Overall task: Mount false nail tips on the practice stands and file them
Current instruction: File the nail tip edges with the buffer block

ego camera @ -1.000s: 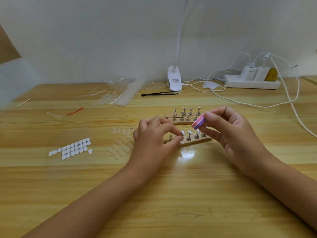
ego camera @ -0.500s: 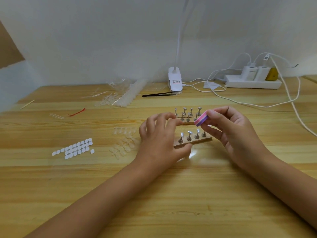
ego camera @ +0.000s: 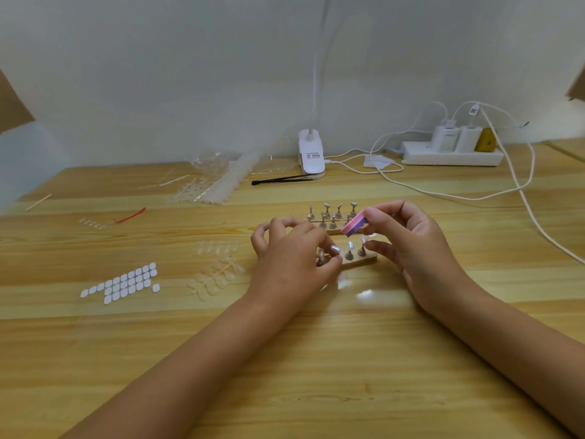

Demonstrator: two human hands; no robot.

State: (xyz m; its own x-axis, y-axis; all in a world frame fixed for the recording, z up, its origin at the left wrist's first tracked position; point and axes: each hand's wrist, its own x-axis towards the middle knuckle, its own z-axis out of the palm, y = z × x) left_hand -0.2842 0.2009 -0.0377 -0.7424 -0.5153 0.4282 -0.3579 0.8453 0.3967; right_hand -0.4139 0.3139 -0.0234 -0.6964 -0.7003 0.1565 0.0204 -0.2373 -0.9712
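Pink-and-purple buffer block [ego camera: 354,227] is pinched in the right hand [ego camera: 411,245], held just above the near practice stand [ego camera: 361,263] at mid-bench. That stand's left end is gripped by the curled fingers of the left hand [ego camera: 294,258]. Hands are close but apart. Just behind is seen the far practice stand [ego camera: 332,217]. Loose nail tips [ego camera: 218,274] and white adhesive tabs [ego camera: 123,283] are laid leftward, toward the left edge.
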